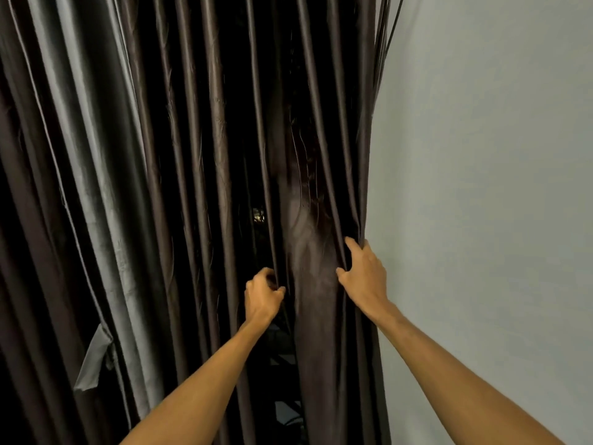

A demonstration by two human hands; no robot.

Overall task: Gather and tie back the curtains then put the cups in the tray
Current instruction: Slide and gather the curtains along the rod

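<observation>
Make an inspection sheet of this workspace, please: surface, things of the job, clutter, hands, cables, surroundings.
Surface: nothing seen; no table or floor is in view.
Job's things: the dark curtain hangs in long folds and is not yet tied back. Cups and tray: nothing seen.
Clutter: nothing seen.
Hands: the left hand grips one fold; the right hand grips the folds at the curtain's right edge, beside the wall.
Cables: thin dark lines at the curtain's top right; cannot tell whether they are cords.
Surroundings: a plain pale wall on the right; a grey flap of fabric at lower left; a dark gap between folds.
</observation>
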